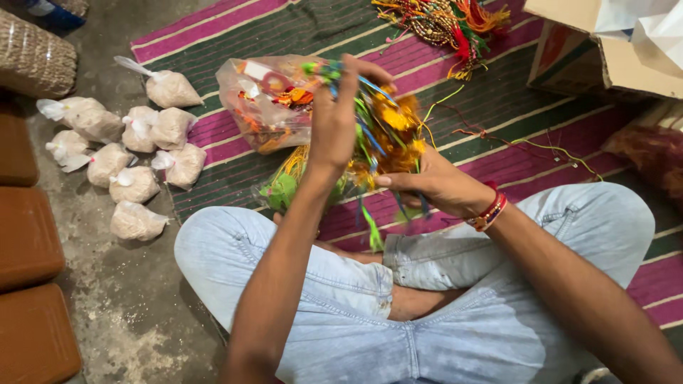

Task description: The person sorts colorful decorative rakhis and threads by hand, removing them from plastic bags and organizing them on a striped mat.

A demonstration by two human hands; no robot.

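A person is sitting cross-legged on a striped mat in pale denim trousers, working over the lap with both hands. The left hand is raised upright, its fingers closing together around the top of a bundle of colourful threads, a mix of yellow tufts, blue and green strands with small ornaments, which is hanging down between the hands just above the knees. The right hand, wearing a red thread band at the wrist, is gripping the same bundle lower down, thumb pressed against the strands; parts of the bundle are blurred, so the exact hold is hard to read. Just behind the bundle a clear plastic bag full of similar orange and red pieces is lying on the mat, and another heap of beaded tassels is resting farther away near an open cardboard box. Loose yellow-green strings are trailing across the mat to the right. To the left, on the bare concrete floor, a cluster of small tied white pouches is sitting beside brown cushions. Judging by how things are lying, the sorting looks to be somewhere in the middle: one bag is already filled, while one handful is being gathered and the far heap is looking untouched.
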